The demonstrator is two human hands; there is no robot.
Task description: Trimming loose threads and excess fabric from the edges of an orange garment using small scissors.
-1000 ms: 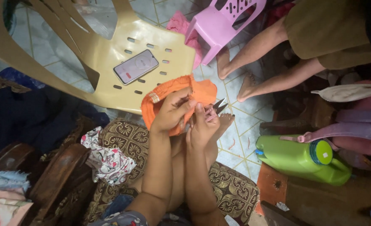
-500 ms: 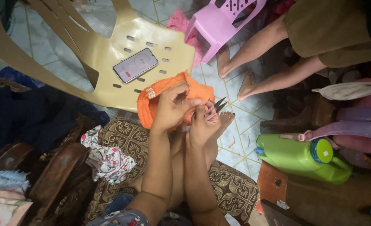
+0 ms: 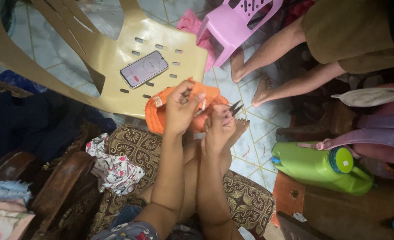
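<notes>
Orange cloth (image 3: 161,113), one piece, has crept up; we see left hand (image 3: 179,109) pinching it, right hand (image 3: 218,129) clamped on one scissors (image 3: 235,108).

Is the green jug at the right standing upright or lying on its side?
On its side. The green jug lies lengthwise on the floor, its round cap facing sideways toward the right.
</notes>
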